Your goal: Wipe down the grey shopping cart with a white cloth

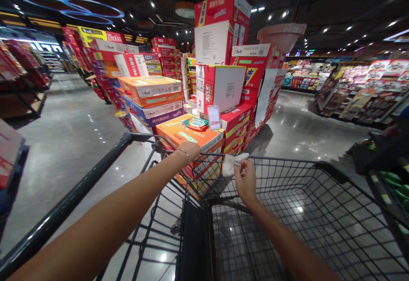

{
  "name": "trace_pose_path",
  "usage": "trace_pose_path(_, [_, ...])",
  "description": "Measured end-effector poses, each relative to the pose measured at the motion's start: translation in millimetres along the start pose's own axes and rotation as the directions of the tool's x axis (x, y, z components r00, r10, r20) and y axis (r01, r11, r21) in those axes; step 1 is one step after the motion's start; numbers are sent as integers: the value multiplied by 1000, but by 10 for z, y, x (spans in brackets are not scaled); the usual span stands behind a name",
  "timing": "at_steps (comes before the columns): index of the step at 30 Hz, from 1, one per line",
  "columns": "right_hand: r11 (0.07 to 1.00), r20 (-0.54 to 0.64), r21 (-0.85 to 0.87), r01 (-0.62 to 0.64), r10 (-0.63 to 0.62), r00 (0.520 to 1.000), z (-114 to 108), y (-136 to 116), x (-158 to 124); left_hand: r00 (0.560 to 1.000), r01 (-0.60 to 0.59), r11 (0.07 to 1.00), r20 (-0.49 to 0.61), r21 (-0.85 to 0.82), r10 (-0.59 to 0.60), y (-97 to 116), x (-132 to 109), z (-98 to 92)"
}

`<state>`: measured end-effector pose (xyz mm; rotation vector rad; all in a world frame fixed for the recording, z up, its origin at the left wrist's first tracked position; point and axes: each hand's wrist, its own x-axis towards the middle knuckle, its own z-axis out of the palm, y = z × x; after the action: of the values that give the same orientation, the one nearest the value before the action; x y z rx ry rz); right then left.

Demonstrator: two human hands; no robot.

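My right hand pinches a crumpled white cloth or tissue against the top rail of a black wire shopping cart. My left hand, with a thin bracelet at the wrist, is closed at the same side rail, left of the cloth; its fingertips are hidden. Just beyond it stands an orange carton on a stack of boxes. On that carton lie a small green and orange packet and an upright phone-like item, its screen blurred out.
Red cartons rise in a tall pile behind, with a pink basin on top at the right. More orange and purple boxes stand left. The cart's dark handle runs along my left. Shelves of goods line the right across grey floor.
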<state>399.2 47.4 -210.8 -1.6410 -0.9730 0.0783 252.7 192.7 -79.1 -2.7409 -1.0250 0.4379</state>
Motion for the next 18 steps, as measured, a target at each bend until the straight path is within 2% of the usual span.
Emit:
trace_pose_path(4, [999,-29,-30,-17,16,999,105,-35,46,1000,6,1000,-3,27,-6,21,-28,-11])
trace_pose_path(9, [946,-67,-307,-101,85,994,183,37,130,1000,15,999,-17,36,-15,2,1,32])
trace_pose_path(12, [911,-51,-400,-104,92,994,191,130,106,1000,15,999,-20,32,-14,-14,24,60])
trace_pose_path(14, [898,-49,-419,-134,125,991,168,236,54,1000,12,1000,-18,26,-11,-23,34,72])
trace_pose_path(16, [891,-85,-396,-222,205,975,123,373,-18,1000,2,1000,-12,15,-2,-32,40,77])
trace_pose_path(18, [893,-142,-266,-362,335,931,67,514,-91,1000,-20,1000,-5,-7,20,-42,43,78])
